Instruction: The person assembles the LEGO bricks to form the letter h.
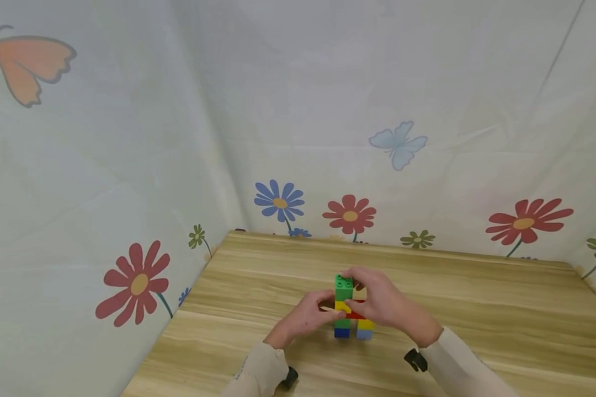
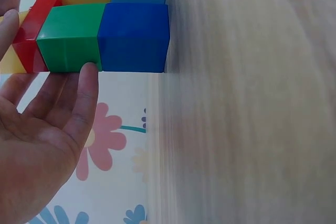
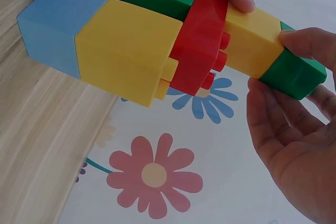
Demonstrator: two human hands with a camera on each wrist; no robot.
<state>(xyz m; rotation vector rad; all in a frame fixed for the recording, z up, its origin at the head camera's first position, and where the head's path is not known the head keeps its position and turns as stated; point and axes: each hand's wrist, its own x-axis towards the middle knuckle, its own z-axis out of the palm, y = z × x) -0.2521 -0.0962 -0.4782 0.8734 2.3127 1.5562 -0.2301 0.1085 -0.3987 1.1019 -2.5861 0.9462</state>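
A toy brick structure stands on the table on two columns. One has a dark blue brick (image 2: 134, 38) under a green brick (image 2: 71, 38); the other has a light blue brick (image 3: 63, 30) under a yellow brick (image 3: 123, 48). A red brick (image 3: 202, 40) lies across above them, its studs partly exposed. Over it come a second yellow brick (image 3: 252, 40) and a green top brick (image 3: 296, 74). My left hand (image 1: 310, 317) holds the tower from the left, thumb at the upper yellow brick. My right hand (image 1: 384, 300) grips the green top brick between thumb and fingers.
The wood-grain table (image 1: 258, 264) reaches back to a pale curtain (image 1: 298, 99) printed with flowers and butterflies. Each wrist carries a dark strap piece, one at the left sleeve (image 1: 260, 366) and one at the right sleeve (image 1: 459, 358).
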